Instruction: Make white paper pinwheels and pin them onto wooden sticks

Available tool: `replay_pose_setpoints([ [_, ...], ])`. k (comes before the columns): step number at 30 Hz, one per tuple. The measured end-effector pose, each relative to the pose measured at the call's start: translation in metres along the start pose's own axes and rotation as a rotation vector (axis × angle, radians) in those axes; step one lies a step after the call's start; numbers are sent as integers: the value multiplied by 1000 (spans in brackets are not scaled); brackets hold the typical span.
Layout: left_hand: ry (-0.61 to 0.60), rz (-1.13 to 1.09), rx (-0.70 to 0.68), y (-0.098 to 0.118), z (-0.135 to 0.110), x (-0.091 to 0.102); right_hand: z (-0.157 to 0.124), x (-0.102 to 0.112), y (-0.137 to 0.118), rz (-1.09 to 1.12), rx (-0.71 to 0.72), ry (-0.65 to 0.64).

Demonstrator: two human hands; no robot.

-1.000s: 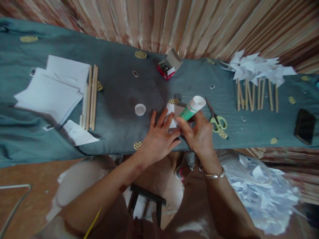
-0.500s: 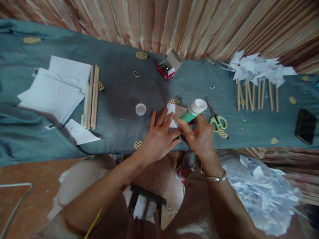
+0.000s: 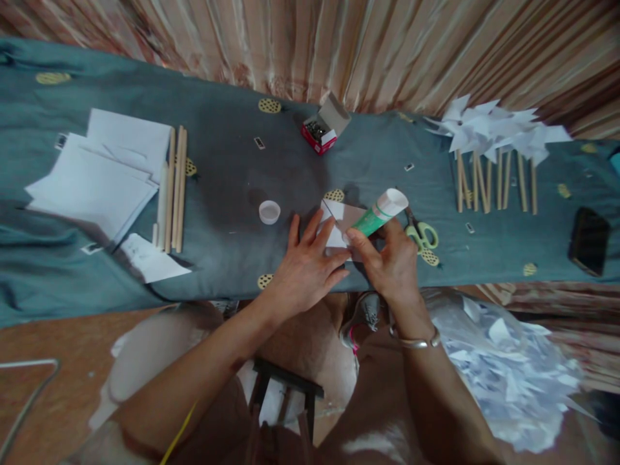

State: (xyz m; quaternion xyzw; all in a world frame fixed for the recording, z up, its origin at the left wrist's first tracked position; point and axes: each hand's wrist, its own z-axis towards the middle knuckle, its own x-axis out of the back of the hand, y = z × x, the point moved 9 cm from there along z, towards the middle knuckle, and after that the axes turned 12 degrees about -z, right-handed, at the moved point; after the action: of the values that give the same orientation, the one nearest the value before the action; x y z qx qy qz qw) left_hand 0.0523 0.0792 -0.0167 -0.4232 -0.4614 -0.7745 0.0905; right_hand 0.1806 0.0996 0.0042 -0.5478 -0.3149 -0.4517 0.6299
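My right hand (image 3: 392, 258) is closed around a green and white glue stick (image 3: 378, 215), tilted with its lower end on a small piece of white paper (image 3: 343, 216). That paper lies at the front of the table, with visible fold lines. With fingers spread, my left hand (image 3: 312, 265) rests flat on the paper's left part. A round white cap (image 3: 269, 212) sits to the left of my hands. Just right of the glue stick lies a pair of scissors (image 3: 422, 236) with light green handles, its blades partly hidden behind the glue stick.
White paper sheets (image 3: 97, 181) and several wooden sticks (image 3: 175, 194) lie at the left. A red box of small metal pieces (image 3: 320, 134) stands open at the back. White paper pinwheels (image 3: 498, 129) on sticks lie right, beyond them a dark phone (image 3: 589, 241). A plastic bag (image 3: 513, 374) hangs below the edge.
The glue stick has shifted slightly right and leans a little more over the paper. My left hand still holds the paper flat. The whole view has moved slightly.
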Motion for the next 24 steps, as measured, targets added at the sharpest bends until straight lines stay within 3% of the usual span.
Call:
replay_pose_setpoints([
  [24, 12, 5, -14, -1, -1, -2, 12, -4, 1, 36, -5, 43],
])
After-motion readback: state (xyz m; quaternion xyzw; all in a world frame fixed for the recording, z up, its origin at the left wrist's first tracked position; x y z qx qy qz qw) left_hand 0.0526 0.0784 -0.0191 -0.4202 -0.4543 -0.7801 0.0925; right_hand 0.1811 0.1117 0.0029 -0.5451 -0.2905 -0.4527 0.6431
